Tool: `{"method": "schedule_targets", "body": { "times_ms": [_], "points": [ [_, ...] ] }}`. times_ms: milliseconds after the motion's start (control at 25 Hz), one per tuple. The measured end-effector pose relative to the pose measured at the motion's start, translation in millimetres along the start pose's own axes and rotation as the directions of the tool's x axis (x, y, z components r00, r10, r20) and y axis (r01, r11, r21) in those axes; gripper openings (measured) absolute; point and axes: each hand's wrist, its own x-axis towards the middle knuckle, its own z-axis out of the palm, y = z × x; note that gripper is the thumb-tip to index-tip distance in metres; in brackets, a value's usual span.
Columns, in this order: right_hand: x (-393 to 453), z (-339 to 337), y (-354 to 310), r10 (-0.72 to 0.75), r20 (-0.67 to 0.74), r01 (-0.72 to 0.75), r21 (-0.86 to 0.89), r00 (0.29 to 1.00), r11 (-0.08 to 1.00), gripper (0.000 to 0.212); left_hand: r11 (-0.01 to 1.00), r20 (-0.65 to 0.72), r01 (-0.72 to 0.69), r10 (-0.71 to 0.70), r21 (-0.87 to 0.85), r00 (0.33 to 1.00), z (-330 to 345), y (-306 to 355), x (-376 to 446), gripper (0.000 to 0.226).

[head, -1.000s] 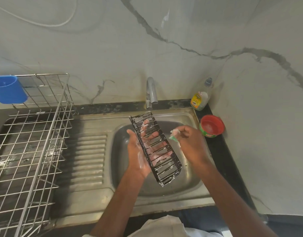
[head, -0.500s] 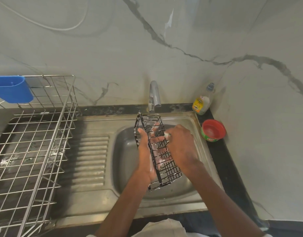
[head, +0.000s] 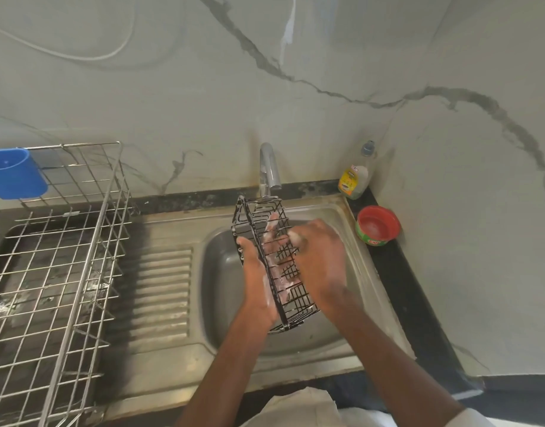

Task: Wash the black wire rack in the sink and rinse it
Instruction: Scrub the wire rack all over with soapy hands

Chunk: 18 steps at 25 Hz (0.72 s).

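I hold a black wire rack point(head: 255, 217) tilted on edge above the steel sink point(head: 222, 303), its far end just under the tap point(head: 267, 167). My left hand point(head: 259, 282) grips its left side from below, soapy fingers showing through the wires. My right hand point(head: 319, 260) lies against the rack's right side, covering part of it; earlier it pinched a small green-white scrubber, which its fingers now hide. Suds cling to both hands. No water stream is visible.
A steel dish rack point(head: 58, 272) with a blue cup point(head: 14, 174) fills the left counter. A dish soap bottle point(head: 356, 177) and a red-lidded green tub point(head: 377, 224) stand at the sink's back right corner. The ribbed drainboard point(head: 163, 291) lies between rack and basin.
The wire rack has turned more upright and moved toward the tap. My right hand slid from the rack's far end onto its right side.
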Motion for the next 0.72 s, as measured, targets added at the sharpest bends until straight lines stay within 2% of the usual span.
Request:
{"method": "schedule_targets", "body": {
  "times_ms": [40,80,200,280,320,400,480,560,640,720],
  "points": [
    [0,-4,4,0.062,-0.026,-0.063,-0.007,0.998,0.998,0.041,1.000,0.001,-0.014,0.014,0.007,1.000,-1,1,0,0.083],
    [-2,-6,5,0.055,-0.052,-0.054,0.016,0.997,0.998,0.046,1.000,0.010,-0.023,0.023,0.000,1.000,-1,1,1,0.078],
    [-17,-3,-3,-0.127,-0.161,0.157,0.189,0.979,0.969,0.051,0.996,0.034,-0.022,0.025,-0.088,0.999,0,0,4,0.069],
    [-14,-8,-5,-0.145,-0.113,0.171,0.266,0.983,0.949,0.049,0.991,0.011,-0.013,0.015,-0.130,1.000,-1,-1,7,0.068],
    [-12,-9,-3,-0.155,-0.030,0.157,0.212,0.988,0.965,0.047,0.990,0.012,-0.008,0.010,-0.138,1.000,-1,-3,7,0.068],
    [-14,-8,1,-0.185,0.148,0.189,-0.012,0.972,0.982,0.047,0.992,0.046,0.002,0.004,-0.130,0.999,-2,-6,6,0.066],
    [-19,-11,7,-0.156,0.159,0.179,-0.140,0.975,0.974,0.040,0.997,0.063,-0.017,0.022,-0.082,0.998,-1,-6,4,0.065],
    [-14,-20,13,-0.045,0.087,0.063,-0.222,0.995,0.973,0.025,0.999,0.042,-0.024,0.025,-0.035,0.999,-2,-9,7,0.066],
    [-10,-21,11,0.019,0.014,-0.016,-0.188,1.000,0.982,0.024,0.999,0.016,-0.020,0.021,-0.041,1.000,-1,-9,9,0.069],
    [-12,-9,-3,-0.054,0.081,0.059,-0.060,0.995,0.996,0.029,0.995,0.019,-0.015,0.017,-0.095,1.000,2,-10,6,0.064]
  ]
}}
